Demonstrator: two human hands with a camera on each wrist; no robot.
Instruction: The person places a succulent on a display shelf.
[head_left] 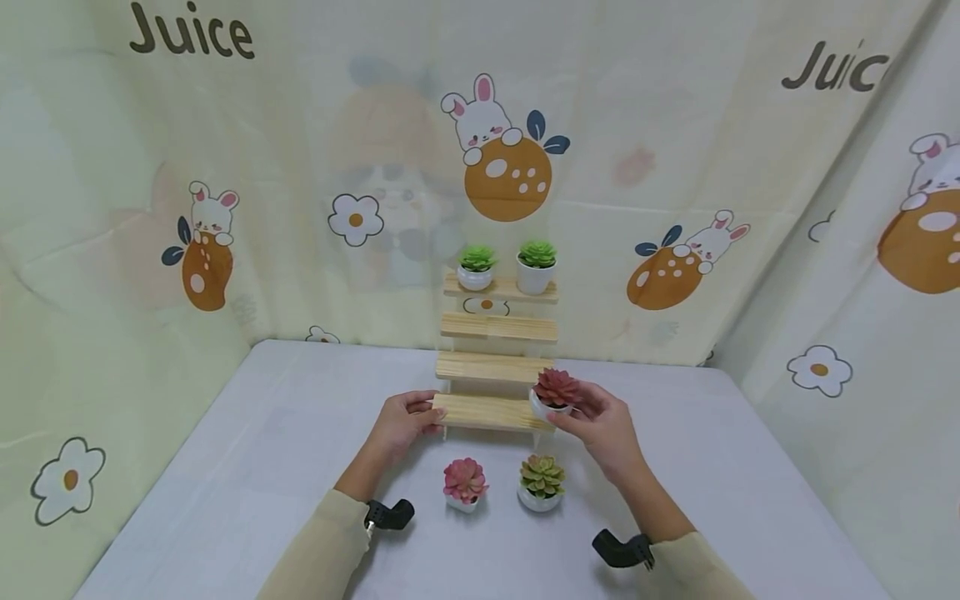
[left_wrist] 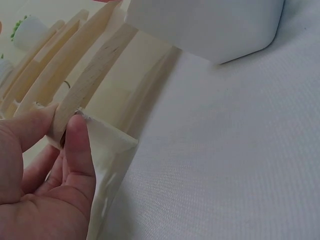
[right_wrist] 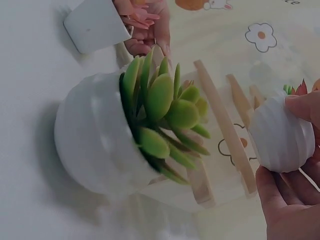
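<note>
My right hand (head_left: 604, 429) holds a white pot with a dark red succulent (head_left: 557, 388) at the right end of the lowest board of a stepped wooden plant stand (head_left: 487, 367). In the right wrist view, fingers and thumb grip the sides of that ribbed white pot (right_wrist: 282, 137). My left hand (head_left: 402, 423) pinches the left end of the same lowest board (left_wrist: 92, 75) between thumb and fingers. On the table in front of the stand sit a pink succulent (head_left: 464, 481) in a white pot and a green succulent (head_left: 542, 477) in a rounded white pot.
Two bright green potted plants, a left one (head_left: 476, 265) and a right one (head_left: 536, 265), stand on the top board. The white table (head_left: 300, 400) meets a printed curtain (head_left: 300, 275) behind the stand, and another curtain side hangs at the right.
</note>
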